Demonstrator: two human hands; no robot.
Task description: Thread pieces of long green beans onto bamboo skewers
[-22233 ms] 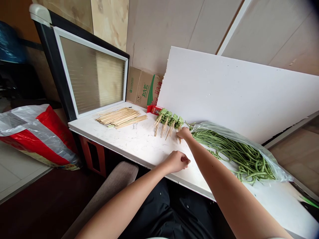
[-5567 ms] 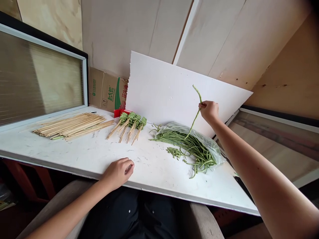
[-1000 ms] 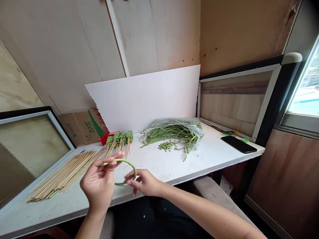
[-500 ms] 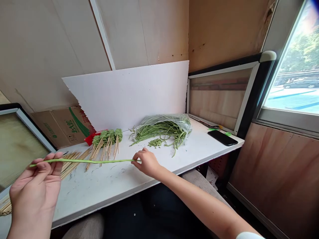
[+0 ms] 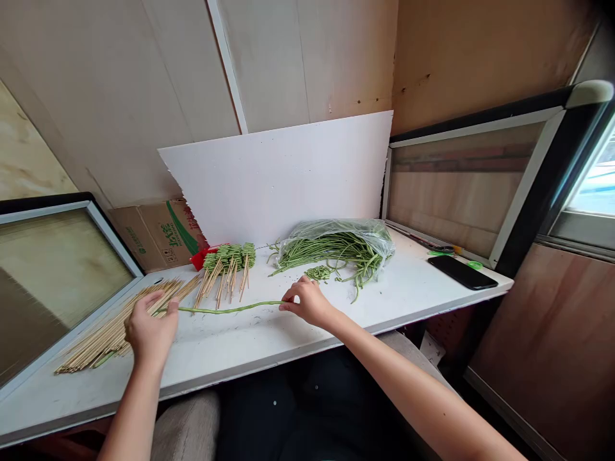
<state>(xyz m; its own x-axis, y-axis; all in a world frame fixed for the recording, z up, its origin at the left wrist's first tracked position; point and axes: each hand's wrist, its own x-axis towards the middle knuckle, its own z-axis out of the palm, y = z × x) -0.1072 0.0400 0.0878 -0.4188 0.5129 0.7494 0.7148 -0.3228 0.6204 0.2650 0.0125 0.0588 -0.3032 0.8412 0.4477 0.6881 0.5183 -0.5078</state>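
Observation:
A long green bean [image 5: 230, 310] stretches between my two hands above the white table [image 5: 216, 358]. My left hand [image 5: 152, 320] pinches its left end, close to a spread of bamboo sticks [image 5: 96, 339]. Its right end is between the closed fingertips of my right hand [image 5: 307, 302]. Behind the bean lie bundles of green bean pieces on sticks [image 5: 229, 259]. A clear plastic bag of long beans [image 5: 331, 246] rests at the back, with a small pile of bean bits [image 5: 318, 273] in front of it.
A black phone [image 5: 462, 272] lies at the table's right end, near a green round item [image 5: 475, 264]. A white board [image 5: 283, 179] leans at the back. A cardboard box [image 5: 158, 237] stands at the back left, beside a framed glass panel [image 5: 62, 269].
The view has shifted left, so the table's things appear farther right. My left hand has turned and moved away from the camera, lower over the sticks. The bean now sags and bends slightly.

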